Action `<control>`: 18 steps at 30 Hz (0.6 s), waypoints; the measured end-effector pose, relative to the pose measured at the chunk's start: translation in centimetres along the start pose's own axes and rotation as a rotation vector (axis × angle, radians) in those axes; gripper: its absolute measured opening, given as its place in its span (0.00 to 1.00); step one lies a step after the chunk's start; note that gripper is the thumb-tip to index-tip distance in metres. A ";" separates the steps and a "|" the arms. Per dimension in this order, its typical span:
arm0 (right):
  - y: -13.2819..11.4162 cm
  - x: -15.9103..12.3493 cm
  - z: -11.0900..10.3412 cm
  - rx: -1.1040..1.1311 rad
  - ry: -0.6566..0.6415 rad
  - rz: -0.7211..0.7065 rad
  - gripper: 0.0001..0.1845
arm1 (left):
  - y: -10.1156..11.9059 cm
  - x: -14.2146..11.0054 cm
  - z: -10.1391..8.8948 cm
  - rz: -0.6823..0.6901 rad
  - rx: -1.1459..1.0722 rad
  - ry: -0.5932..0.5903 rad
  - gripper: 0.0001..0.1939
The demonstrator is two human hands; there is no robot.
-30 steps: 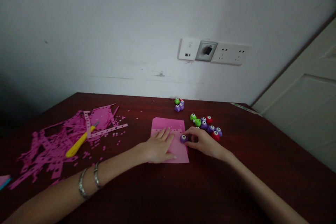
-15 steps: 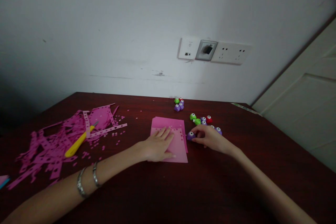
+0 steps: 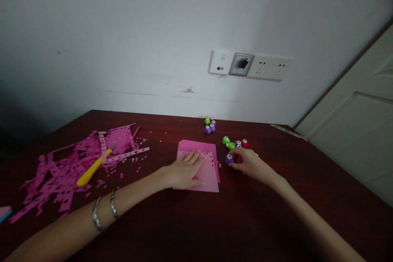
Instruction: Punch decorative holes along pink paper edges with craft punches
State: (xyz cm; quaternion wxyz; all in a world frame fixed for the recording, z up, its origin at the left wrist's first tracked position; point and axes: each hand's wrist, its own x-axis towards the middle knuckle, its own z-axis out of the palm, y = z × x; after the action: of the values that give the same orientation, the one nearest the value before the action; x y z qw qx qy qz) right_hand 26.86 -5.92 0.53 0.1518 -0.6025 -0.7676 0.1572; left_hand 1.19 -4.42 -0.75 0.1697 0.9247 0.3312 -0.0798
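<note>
My left hand (image 3: 185,170) lies flat with fingers spread on a light pink sheet of paper (image 3: 209,180), holding it down. Small punched shapes run along that sheet's top and right edges. Darker pink paper (image 3: 196,145) lies beneath it, showing at the top and right. Just right of the paper, my right hand (image 3: 250,164) grips a small purple craft punch (image 3: 229,159) between thumb and fingers. The punch is apart from the paper's edge. Behind that hand sit several more punches, among them a green one (image 3: 226,140) and a red one (image 3: 245,143), some partly hidden.
Another cluster of small punches (image 3: 208,129) stands near the wall. At the left lies a heap of punched pink paper strips (image 3: 58,172), with a yellow-handled cutting tool (image 3: 92,172) on it and tiny cut-outs scattered around. Wall sockets (image 3: 270,68) are above the table.
My right hand has drawn the purple punch a little to the right, away from the paper's edge. My left hand stays flat on the paper. The view has tilted slightly.
</note>
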 end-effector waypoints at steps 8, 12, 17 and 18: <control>-1.8 -0.5 -1.2 0.045 0.063 -0.064 0.11 | -1.7 2.1 -2.5 -0.082 -0.032 0.307 0.38; -2.6 -0.7 -1.4 0.068 0.037 -0.098 0.11 | -5.6 6.4 -4.0 -0.097 -0.096 0.491 0.30; -3.5 -1.0 -1.2 0.085 -0.027 -0.145 0.12 | -9.2 12.0 -5.7 -0.061 -0.244 0.502 0.25; -3.6 -1.1 -1.1 0.092 -0.047 -0.155 0.12 | -9.5 12.8 -5.9 -0.039 -0.277 0.488 0.24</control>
State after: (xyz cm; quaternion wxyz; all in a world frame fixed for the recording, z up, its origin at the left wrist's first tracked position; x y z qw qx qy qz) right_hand 24.38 -7.69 3.01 0.1730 -0.5297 -0.8073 0.1943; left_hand 5.13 12.09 -1.06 0.2081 0.8780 0.3879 0.1879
